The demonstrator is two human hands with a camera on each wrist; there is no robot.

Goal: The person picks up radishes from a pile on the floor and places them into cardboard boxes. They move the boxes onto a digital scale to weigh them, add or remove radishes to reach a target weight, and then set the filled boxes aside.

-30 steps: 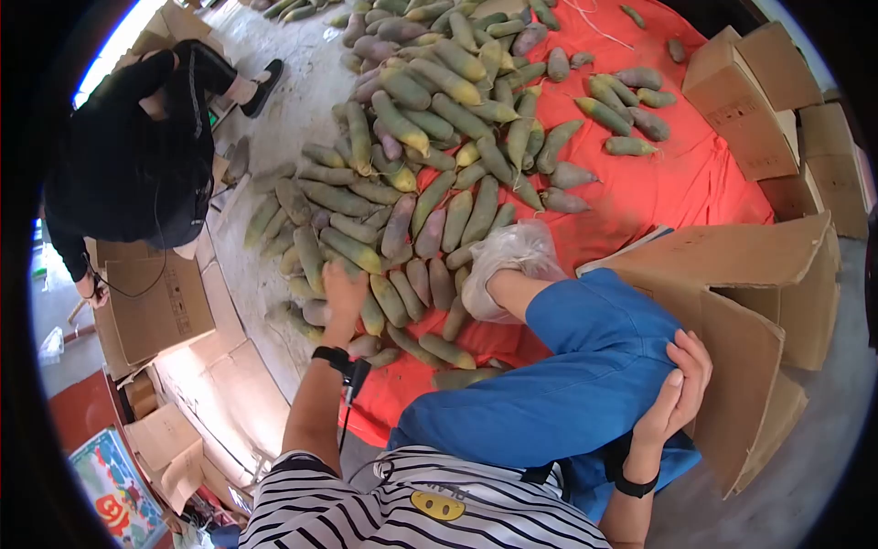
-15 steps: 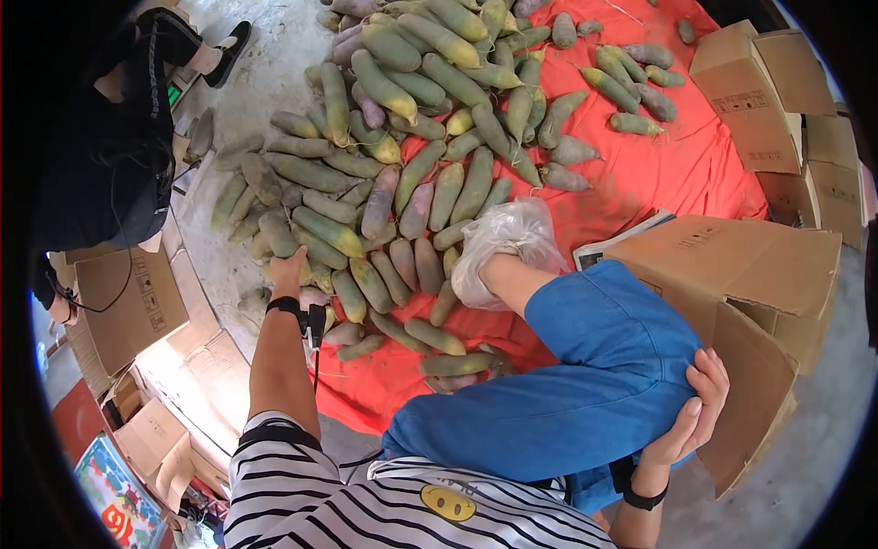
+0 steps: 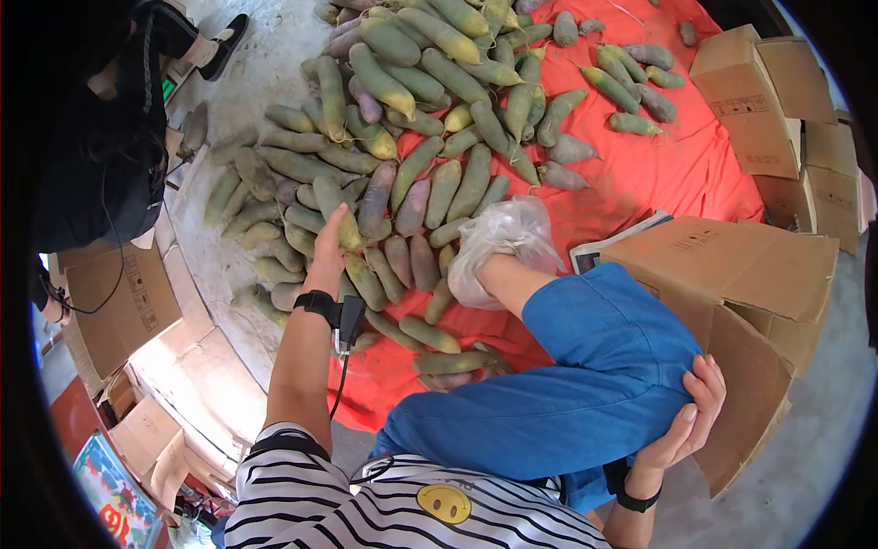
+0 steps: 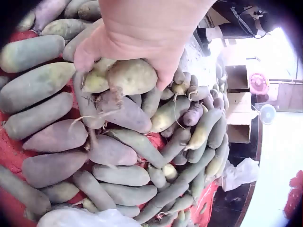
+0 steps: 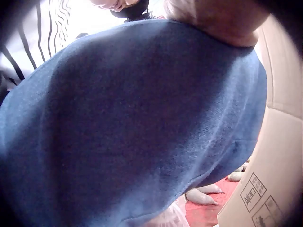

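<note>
My left hand (image 3: 327, 258) grips a green radish (image 3: 337, 209) at the lower left of a large pile. In the left wrist view, thumb and fingers of the left hand (image 4: 142, 33) straddle a radish's pale blunt end (image 4: 132, 76); purple and green radishes lie close below it. My right hand (image 3: 688, 414) rests on the blue-trousered knee (image 3: 631, 366), fingers loosely bent around its side. The right wrist view shows part of that hand (image 5: 218, 19) against the blue cloth (image 5: 142, 109).
Radishes lie on a red sheet (image 3: 677, 183) and grey floor. A foot in a plastic bag (image 3: 508, 242) stands beside the pile. Open cardboard boxes (image 3: 722, 265) are at right, others (image 3: 123, 293) at left, near a person in black (image 3: 101, 174).
My left hand moved left to the pile's edge, then back right and farther up, and now has a green radish in it. The right hand stays on the knee.
</note>
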